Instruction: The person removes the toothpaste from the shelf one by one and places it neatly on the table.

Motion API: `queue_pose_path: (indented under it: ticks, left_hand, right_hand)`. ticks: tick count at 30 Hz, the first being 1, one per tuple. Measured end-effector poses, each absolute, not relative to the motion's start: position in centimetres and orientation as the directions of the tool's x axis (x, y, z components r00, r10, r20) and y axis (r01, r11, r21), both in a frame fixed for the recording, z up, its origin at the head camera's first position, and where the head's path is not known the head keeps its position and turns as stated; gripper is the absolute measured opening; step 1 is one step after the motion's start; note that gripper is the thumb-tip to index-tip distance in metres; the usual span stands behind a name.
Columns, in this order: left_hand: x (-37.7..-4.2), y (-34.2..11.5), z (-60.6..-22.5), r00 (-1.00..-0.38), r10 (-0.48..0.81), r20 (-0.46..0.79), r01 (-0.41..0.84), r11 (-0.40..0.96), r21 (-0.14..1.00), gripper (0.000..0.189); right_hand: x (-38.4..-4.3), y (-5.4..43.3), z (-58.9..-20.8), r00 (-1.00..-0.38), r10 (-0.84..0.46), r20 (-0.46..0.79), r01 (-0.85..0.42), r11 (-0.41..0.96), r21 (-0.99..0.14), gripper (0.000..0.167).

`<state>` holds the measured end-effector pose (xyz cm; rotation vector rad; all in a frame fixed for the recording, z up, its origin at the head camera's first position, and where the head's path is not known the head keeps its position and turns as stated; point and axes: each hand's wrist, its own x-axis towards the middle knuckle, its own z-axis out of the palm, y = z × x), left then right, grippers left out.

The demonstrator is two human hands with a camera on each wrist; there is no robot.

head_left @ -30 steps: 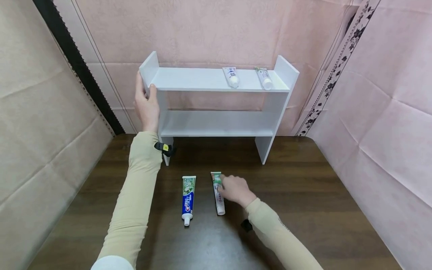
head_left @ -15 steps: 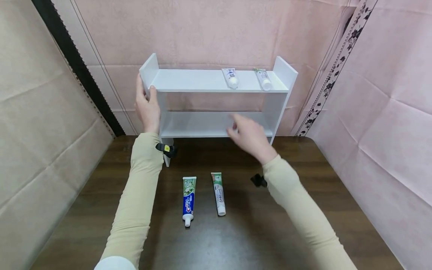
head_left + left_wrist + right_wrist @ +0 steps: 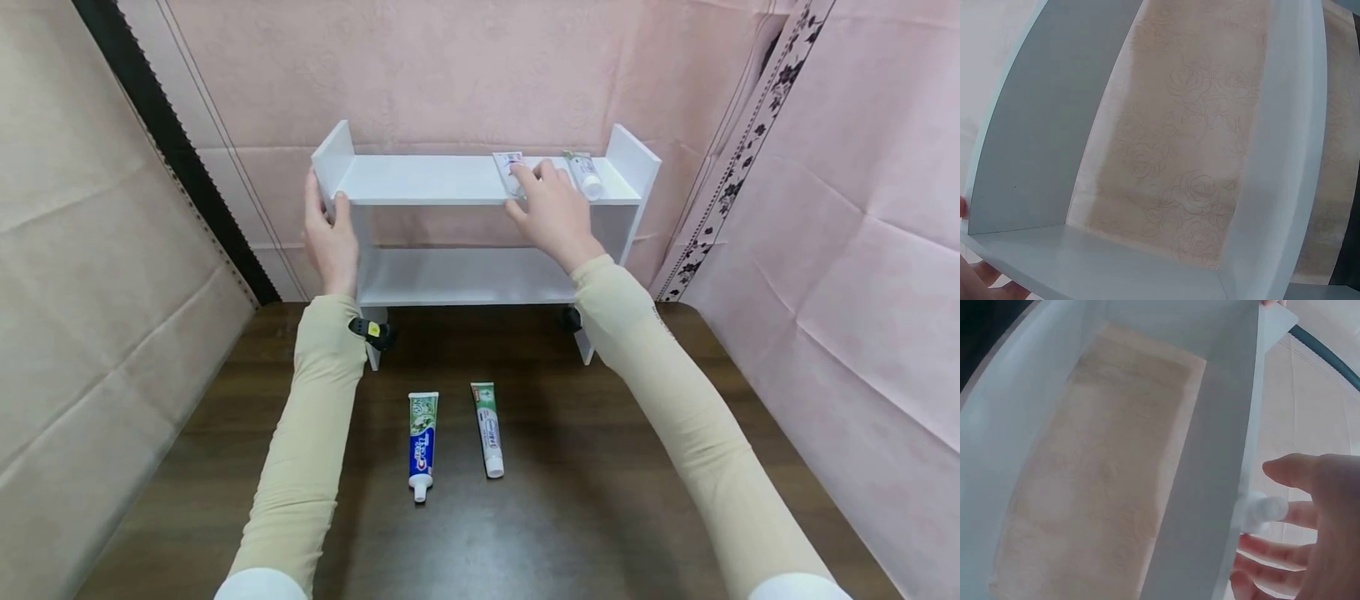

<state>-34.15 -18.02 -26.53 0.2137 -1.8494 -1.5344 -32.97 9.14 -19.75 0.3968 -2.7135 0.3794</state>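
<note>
My left hand [image 3: 332, 250] grips the left side panel of a white two-tier shelf [image 3: 427, 179]. In the left wrist view, fingers [image 3: 1007, 290] of that hand show at the panel's edge. My right hand [image 3: 557, 212] reaches over the front of the top board, fingers spread and thumb apart. Beneath its fingertips lies a white toothpaste tube [image 3: 504, 162], partly hidden by the hand. The right wrist view shows this tube's white cap [image 3: 1269, 509] poking past the board edge between thumb and fingers. Another white toothpaste tube [image 3: 587, 177] lies to its right on the same board.
On the dark wooden table [image 3: 600, 517], in front of the shelf, lie a blue-and-green toothpaste tube [image 3: 422, 442] and a slimmer green-and-white toothpaste tube [image 3: 489, 429]. Pale cloth walls [image 3: 480, 75] enclose the table at the back and both sides.
My right hand has left the slim green-and-white toothpaste tube on the table and risen to the white one on the top board. The left hand keeps its grip on the shelf.
</note>
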Motion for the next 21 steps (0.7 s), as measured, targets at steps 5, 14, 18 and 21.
queue_pose_path:
  ticks: [5,14,18,21]
  left_hand:
    - [-34.0,-17.9,-26.9,-0.741,-0.521,0.422,0.314,0.287,0.905,0.048]
    - [-33.7,-18.0,-27.0,-0.729,-0.531,0.431,0.306,0.309,0.9,0.047]
    - [-33.7,-18.1,-26.9,-0.726,-0.529,0.44,0.323,0.303,0.897,0.047]
    - [-33.7,-18.2,-26.8,-0.726,-0.528,0.44,0.325,0.301,0.897,0.047]
  right_hand:
    - [-32.8,9.1,-20.2,-0.888,-0.184,0.422,-0.297,0.929,-0.222,0.038]
    - [-33.1,8.7,-20.1,-0.907,-0.206,0.368,-0.272,0.953,-0.136,0.041]
    - [-33.2,8.7,-20.7,-0.893,-0.215,0.394,-0.284,0.95,-0.126,0.043]
    - [-33.1,8.8,-21.3,-0.872,-0.208,0.443,-0.298,0.943,-0.146,0.043]
